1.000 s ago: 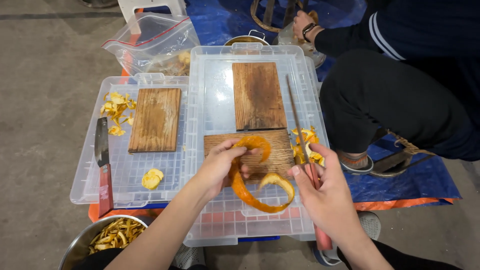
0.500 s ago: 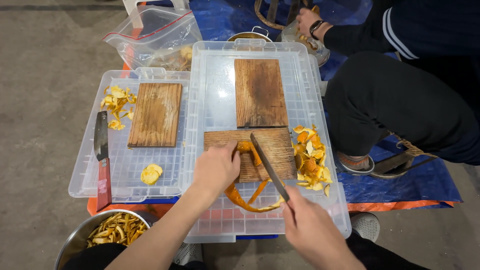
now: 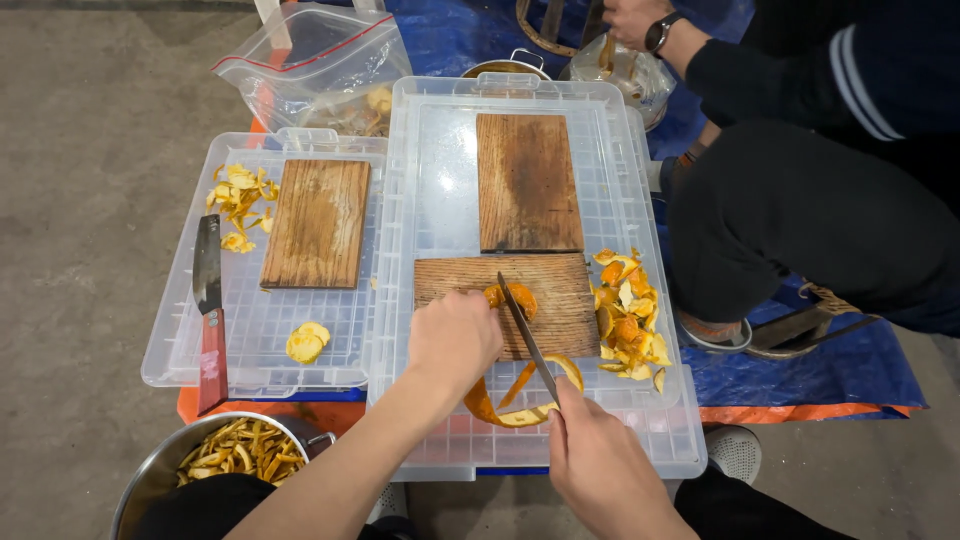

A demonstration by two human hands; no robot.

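My left hand (image 3: 452, 340) presses a long strip of orange peel (image 3: 513, 298) onto the near wooden board (image 3: 560, 300). The peel's tail (image 3: 500, 410) curls off the board's front edge over the plastic lid. My right hand (image 3: 600, 470) grips a knife (image 3: 525, 335) whose blade lies across the peel just right of my left fingers, tip pointing away from me. A heap of cut orange peel (image 3: 628, 325) lies to the right of the board.
A second board (image 3: 527, 180) lies farther back on the large clear lid (image 3: 440, 200). A smaller lid (image 3: 260, 330) on the left carries a third board (image 3: 318, 222), peel scraps (image 3: 238, 205), a peel piece (image 3: 306, 341) and a red-handled knife (image 3: 208, 320). A metal bowl of peel strips (image 3: 230, 450) sits near left. A seated person (image 3: 820, 170) is at right, a plastic bag (image 3: 325, 65) behind.
The knife swung from beside the board to lie across the peel. My left hand flattened the lifted peel loop down onto the board, and my right hand drew back toward me.
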